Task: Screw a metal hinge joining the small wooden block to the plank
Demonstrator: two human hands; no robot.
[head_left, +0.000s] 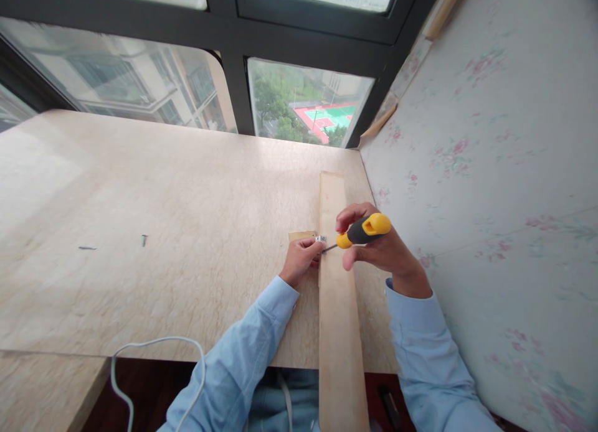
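Right grip: spread about the handle of the screwdriver, right of centre in the frame, fingers above and thumb below; I cannot tell whether they press on it.
Left grip: pinched at the lower edge of the metal bracket; whether a screw sits between the fingertips is hidden from me.
Screwdriver tip: points down-left to those fingertips, just below the bracket.
Metal bracket: near mid-frame, at the left edge of the plank, beside a small wood piece.
Plank: runs from mid-frame to the bottom, past the near edge of the table.
Loose screws: one with a visible head, left of the frame, and a second screw farther left.
Progress at the bracket: I judge it placed, with screwdriver work under way; I see no seated screw, and both loose ones are undriven.
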